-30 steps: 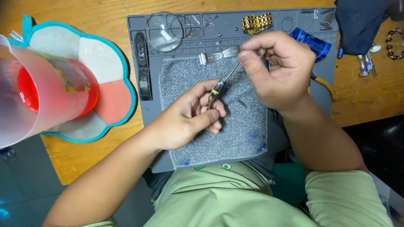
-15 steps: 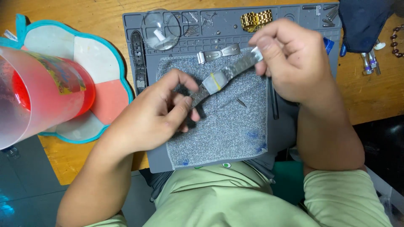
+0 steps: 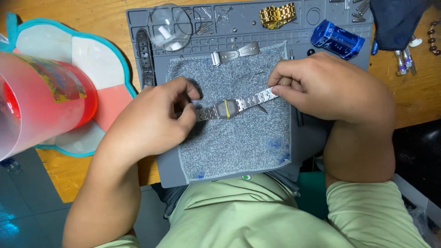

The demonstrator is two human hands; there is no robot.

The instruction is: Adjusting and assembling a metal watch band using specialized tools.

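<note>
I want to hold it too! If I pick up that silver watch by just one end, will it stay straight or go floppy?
Probably floppy: the watch has a band of many small metal links, which likely bend at every joint. It looks straight only because the left hand and right hand hold both ends over the grey cloth. The smooth metal could also be a bit slippery.
</note>
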